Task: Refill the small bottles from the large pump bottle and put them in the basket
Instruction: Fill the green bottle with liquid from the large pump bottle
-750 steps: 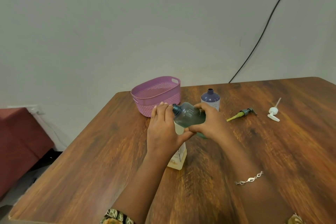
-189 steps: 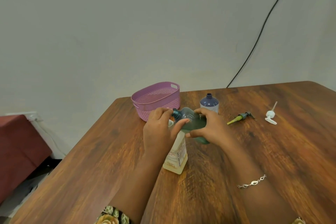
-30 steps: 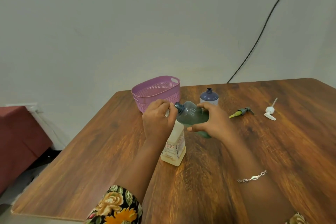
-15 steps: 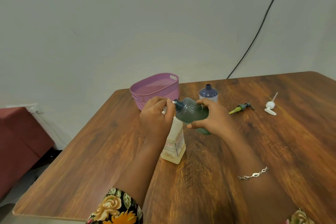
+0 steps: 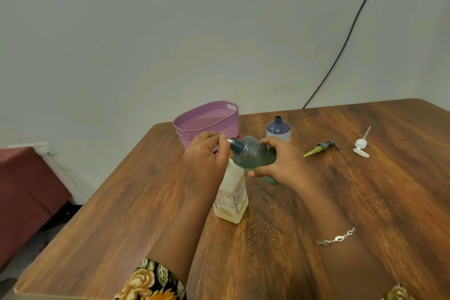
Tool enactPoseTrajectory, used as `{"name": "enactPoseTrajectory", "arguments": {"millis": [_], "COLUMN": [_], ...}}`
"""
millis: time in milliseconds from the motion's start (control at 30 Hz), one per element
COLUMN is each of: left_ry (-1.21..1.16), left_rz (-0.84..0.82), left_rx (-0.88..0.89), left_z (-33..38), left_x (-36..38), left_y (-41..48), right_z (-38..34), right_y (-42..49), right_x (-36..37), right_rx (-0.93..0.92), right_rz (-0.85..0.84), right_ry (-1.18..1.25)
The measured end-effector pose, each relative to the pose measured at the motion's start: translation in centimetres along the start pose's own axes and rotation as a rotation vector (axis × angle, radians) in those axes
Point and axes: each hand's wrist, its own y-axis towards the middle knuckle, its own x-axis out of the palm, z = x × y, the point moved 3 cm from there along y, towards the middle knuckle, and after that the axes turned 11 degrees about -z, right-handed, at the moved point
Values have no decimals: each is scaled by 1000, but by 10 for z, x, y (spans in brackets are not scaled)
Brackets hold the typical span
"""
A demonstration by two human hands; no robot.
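Observation:
My right hand (image 5: 282, 161) grips a small dark green bottle (image 5: 250, 153), tipped on its side with its open neck pointing left. That neck meets the white pump nozzle of the large pale pump bottle (image 5: 231, 200), which stands on the table. My left hand (image 5: 207, 158) is curled over the pump head, hiding most of it. A second small bottle, blue and uncapped (image 5: 278, 128), stands upright behind my right hand. The purple perforated basket (image 5: 209, 120) sits at the back left of the table; nothing shows inside it.
Two loose pump caps lie on the wooden table (image 5: 365, 202) to the right: a green one with a yellowish tube (image 5: 321, 148) and a white one (image 5: 361, 147). A black cable (image 5: 345, 39) runs down the wall. A dark red seat (image 5: 26, 192) stands left of the table.
Both hands and both bottles keep the same hold as in the earlier frames. Only the camera has shifted a little.

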Motion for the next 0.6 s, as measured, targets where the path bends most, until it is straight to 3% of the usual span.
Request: {"name": "enactPoseTrajectory", "arguments": {"millis": [233,600], "left_ry": [87,70], "left_rz": [-3,-15], "left_rx": [104,73], "left_z": [-6,-3], "left_x": [8,5], "left_y": [-6,1], "right_z": [3,2], "right_y": [2,3], "right_x": [1,1], "right_rx": [9,-2], "right_rz": [1,4], "right_ry": [-10,-8]}}
